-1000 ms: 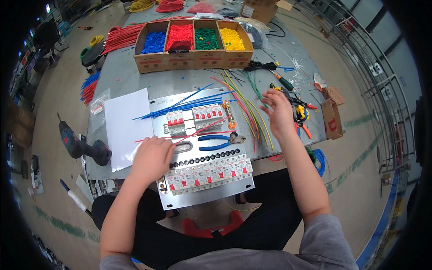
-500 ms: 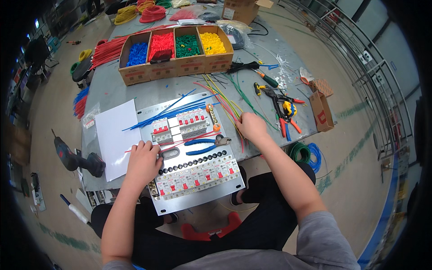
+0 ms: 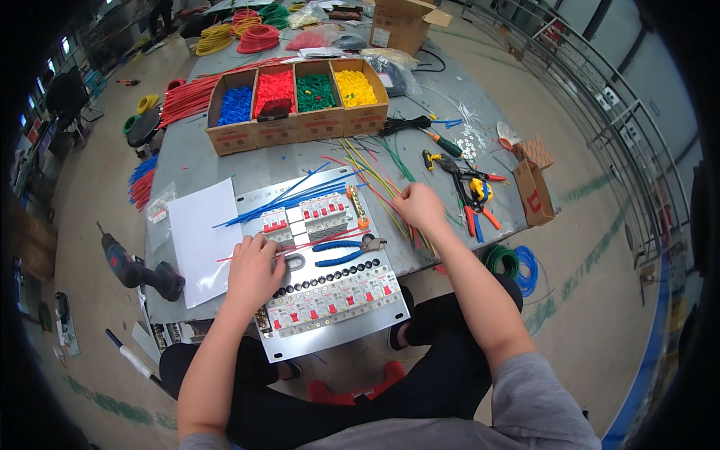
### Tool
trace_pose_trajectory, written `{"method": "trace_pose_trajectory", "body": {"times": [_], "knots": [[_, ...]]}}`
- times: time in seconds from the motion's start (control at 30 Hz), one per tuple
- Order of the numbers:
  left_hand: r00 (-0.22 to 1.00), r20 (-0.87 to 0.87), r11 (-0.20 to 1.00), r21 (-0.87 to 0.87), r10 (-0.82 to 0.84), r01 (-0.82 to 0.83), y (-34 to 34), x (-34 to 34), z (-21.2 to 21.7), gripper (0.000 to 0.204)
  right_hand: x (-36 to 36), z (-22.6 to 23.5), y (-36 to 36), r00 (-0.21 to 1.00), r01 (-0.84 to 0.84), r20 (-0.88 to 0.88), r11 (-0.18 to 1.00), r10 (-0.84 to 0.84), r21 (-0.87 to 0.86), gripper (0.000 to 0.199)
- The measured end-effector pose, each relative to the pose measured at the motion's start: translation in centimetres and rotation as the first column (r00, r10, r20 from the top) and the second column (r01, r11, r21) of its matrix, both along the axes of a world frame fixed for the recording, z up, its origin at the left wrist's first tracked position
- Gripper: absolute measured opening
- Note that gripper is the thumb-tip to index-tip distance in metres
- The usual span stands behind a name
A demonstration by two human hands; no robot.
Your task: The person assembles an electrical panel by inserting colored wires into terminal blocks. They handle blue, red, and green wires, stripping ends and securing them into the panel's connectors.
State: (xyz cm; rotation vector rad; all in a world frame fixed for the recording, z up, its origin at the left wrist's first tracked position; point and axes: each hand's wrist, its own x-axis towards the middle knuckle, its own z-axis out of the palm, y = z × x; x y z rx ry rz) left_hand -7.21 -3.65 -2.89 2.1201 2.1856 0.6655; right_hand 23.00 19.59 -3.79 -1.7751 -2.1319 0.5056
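Observation:
A metal mounting plate [image 3: 322, 344] lies at the near table edge, carrying two groups of circuit breakers [image 3: 324, 213] and a nearer row of breakers [image 3: 332, 306]. My left hand [image 3: 255, 266] rests on its left side, fingers spread, next to an oval slot and thin red wires [image 3: 306, 244]. Beyond the plate's right edge, my right hand [image 3: 418, 206] pinches at a loose bunch of red, yellow and green wires [image 3: 380, 184]; its fingertips partly hide which strands are gripped. Blue-handled pliers [image 3: 339, 253] lie on the plate, below blue wires [image 3: 292, 196].
A divided cardboard box [image 3: 279, 133] of blue, red, green and yellow caps stands behind the plate. Right are cutters [image 3: 471, 202], a tape measure [image 3: 481, 190] and a screwdriver [image 3: 448, 145]. White paper [image 3: 206, 244] and a cordless drill [image 3: 139, 268] lie left. Wire coils [image 3: 259, 39] sit far back.
The whole view has shifted slightly, with the table appearing lower and further right. My right hand stays at the wires, whose strands lie a little differently. My left hand remains on the plate.

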Motion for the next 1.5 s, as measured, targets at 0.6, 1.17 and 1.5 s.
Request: {"method": "trace_pose_trajectory", "body": {"times": [0.6, 1.17, 1.5], "knots": [[-0.231, 0.944, 0.913, -0.132, 0.235, 0.387, -1.3, 8.0, 3.6, 0.046, -7.0, 8.4, -8.8, 0.381, -0.757, -0.918, 0.606, 0.109, -0.242, 0.015], [0.272, 0.95, 0.943, -0.222, 0.152, 0.248, -1.6, 7.2, 2.1, 0.05, -7.4, 7.4, -7.4, 0.217, -0.623, -0.954, 0.723, -0.206, -0.298, 0.039], [0.341, 0.929, 0.94, -0.237, 0.145, 0.246, -1.1, 6.5, 2.2, 0.054, -8.2, 8.2, -9.3, 0.172, -0.63, -0.983, 0.759, -0.067, -0.162, 0.023]]}}
